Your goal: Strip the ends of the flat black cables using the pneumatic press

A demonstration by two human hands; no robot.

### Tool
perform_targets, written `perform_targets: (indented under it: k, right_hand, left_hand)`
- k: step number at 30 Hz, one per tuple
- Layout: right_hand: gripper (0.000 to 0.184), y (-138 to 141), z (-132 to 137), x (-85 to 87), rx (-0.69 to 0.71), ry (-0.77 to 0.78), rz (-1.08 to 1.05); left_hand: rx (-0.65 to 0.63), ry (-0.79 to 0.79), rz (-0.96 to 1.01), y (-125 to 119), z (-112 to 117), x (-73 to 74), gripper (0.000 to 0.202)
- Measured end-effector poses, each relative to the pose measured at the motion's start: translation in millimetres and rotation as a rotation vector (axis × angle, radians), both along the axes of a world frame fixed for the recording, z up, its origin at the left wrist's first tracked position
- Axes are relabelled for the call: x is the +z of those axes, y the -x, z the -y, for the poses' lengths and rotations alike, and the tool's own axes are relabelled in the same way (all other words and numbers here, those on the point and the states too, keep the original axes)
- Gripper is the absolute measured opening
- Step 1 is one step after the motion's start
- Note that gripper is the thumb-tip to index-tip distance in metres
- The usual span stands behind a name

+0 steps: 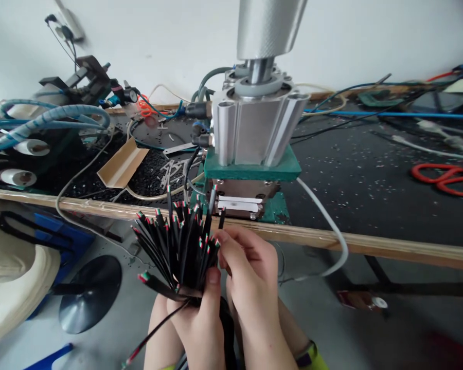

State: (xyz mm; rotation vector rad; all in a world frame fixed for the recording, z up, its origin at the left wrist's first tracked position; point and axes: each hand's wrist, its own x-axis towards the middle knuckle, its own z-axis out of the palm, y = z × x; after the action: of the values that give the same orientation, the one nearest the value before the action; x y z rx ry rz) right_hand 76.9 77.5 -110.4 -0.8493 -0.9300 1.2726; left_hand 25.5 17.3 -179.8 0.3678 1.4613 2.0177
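Left hand clamped round the black cable bundle, lower centre of frame, apparently to keep it fanned upward, while right hand pinched one cable, likely separating it from the rest.

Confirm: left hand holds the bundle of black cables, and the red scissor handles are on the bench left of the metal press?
Not quite: the red scissor handles are on the bench right of the metal press, per the head view. The left hand does hold the bundle of black cables.
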Motion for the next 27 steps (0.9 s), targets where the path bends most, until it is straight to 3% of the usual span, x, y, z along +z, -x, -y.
perform_targets:
  k: [4, 8, 15, 27]
  right_hand:
    - [0.033, 5, -7, -6.5, -0.123, 0.008, -0.043]
    - [0.037, 3, -15, -1.3, -0.103, -0.04, -0.081]
    - [0.038, -5, -21, 11.8, -0.109, -0.032, -0.075]
    - [0.041, -8, -20, 13.3, -0.131, -0.004, -0.013]
  left_hand:
    - [0.061, -0.028, 0.167, -14, -12, 20.5, 0.049]
    - [0.072, -0.1, 0.174, -23, -17, 32.6, 0.044]
    - [0.022, -0.155, 0.143, -31, -19, 35.8, 0.027]
    - [0.025, -0.158, 0.116, -32, -25, 37.8, 0.03]
